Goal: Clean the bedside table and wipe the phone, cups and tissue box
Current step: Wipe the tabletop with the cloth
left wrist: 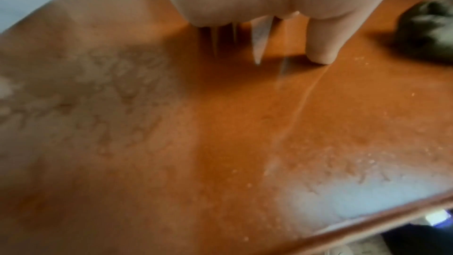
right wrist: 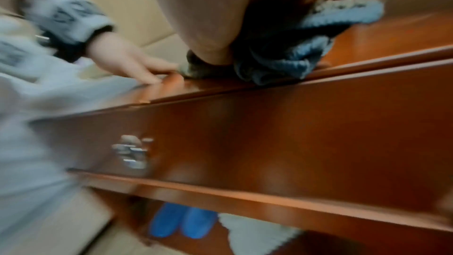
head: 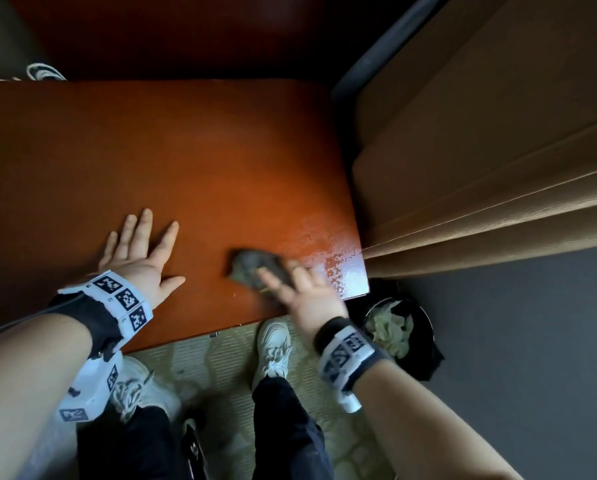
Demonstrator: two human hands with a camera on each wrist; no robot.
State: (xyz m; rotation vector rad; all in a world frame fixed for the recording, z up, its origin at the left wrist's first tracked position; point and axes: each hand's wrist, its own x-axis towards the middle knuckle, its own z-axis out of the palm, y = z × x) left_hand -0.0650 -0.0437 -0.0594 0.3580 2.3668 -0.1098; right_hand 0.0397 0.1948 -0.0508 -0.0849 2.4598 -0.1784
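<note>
The bedside table (head: 186,150) has a glossy red-brown top. My left hand (head: 141,247) lies flat on it near the front edge, fingers spread and straight; the left wrist view shows its thumb (left wrist: 321,46) touching the wood (left wrist: 220,143). My right hand (head: 300,292) presses a crumpled grey-blue cloth (head: 252,265) onto the top near the front right corner, fingers stretched over it. The cloth (right wrist: 282,61) bunches under the palm (right wrist: 208,16) at the table's front edge. A wet sheen (head: 338,265) covers the right corner.
A black waste bin (head: 394,327) holding crumpled paper stands on the floor by the table's right corner. Tan curtain folds (head: 497,168) hang to the right. Below the top are a drawer front (right wrist: 269,133) with a metal handle (right wrist: 132,150) and blue slippers (right wrist: 181,220).
</note>
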